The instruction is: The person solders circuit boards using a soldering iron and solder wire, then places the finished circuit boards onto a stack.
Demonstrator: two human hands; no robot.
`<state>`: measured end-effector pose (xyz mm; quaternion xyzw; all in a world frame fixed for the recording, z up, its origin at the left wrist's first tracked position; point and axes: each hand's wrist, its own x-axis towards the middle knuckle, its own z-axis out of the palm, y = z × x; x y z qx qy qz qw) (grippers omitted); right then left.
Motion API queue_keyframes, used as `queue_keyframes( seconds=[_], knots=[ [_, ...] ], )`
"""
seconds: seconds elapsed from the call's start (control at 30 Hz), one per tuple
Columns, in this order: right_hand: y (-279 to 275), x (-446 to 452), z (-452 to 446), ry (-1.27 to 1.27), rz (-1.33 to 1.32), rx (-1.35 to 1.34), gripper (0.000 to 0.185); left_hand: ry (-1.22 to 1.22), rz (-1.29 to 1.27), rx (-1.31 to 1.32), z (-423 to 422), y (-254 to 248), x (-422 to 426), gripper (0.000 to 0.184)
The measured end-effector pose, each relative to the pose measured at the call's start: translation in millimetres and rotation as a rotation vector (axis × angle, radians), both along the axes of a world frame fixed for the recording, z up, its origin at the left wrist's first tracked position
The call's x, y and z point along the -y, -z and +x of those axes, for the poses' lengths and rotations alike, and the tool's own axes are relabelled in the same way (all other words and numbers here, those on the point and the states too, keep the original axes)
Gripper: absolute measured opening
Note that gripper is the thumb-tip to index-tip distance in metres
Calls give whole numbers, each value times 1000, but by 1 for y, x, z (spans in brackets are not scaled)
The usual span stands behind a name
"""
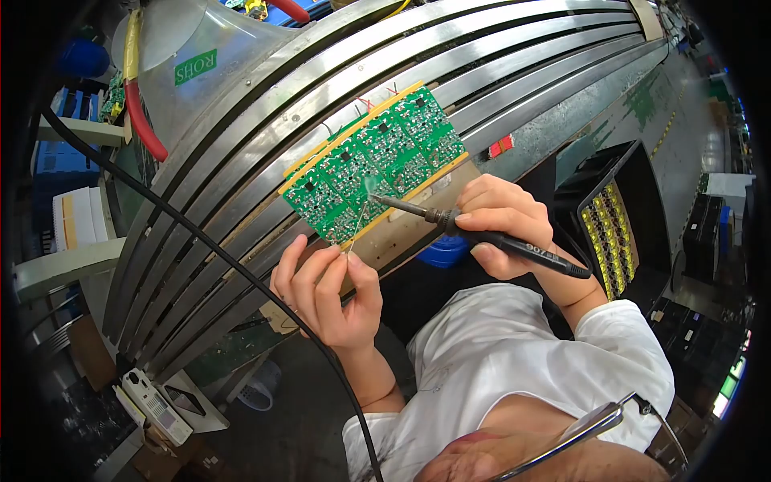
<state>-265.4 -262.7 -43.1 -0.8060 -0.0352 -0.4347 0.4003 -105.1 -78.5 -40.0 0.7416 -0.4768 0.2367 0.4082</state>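
A green circuit board panel [373, 157] with yellow strips along its long edges lies at a slant over metal rails. My right hand [506, 225] is wrapped round a black soldering iron [526, 248], whose tip points left onto the board. A wisp of smoke shows near the tip. At the board's lower left edge, my left hand [333, 293] pinches a thin solder wire [359, 225] that runs up toward the iron's tip. Red and dark wires [365, 104] stick out past the board's upper edge.
A black cable [221, 253] crosses from upper left to bottom centre. Long metal rails [241, 140] span the bench. A black bin [630, 209] with yellow parts stands right; a red-handled tool [143, 124] is upper left, and a white telephone-like device [157, 406] lower left.
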Motion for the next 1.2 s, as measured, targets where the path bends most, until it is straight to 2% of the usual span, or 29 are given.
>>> queue_keyframes(
  seconds=[0.1, 0.13, 0.23, 0.27, 0.4, 1.2],
  knots=[
    [0, 0, 1, 5, -38, 18, 29, -20, -69, -7, 3, 2, -4, 8],
    [0, 0, 0, 5, -39, 19, 29, -30, -91, 71, 9, 2, -3, 6],
    [-2, 3, -2, 12, -39, 19, 29, -57, -125, -50, 8, 7, -12, 5],
    [-3, 3, -3, 28, -16, 22, 28, -58, -149, 11, 11, 7, -11, 5],
    [-11, 6, -3, 19, 88, 35, 27, -53, -78, -20, 8, 5, -20, 8],
    [1, -4, -1, 22, 26, -3, 27, -58, -54, -34, -2, 8, -19, 4]
  ],
)
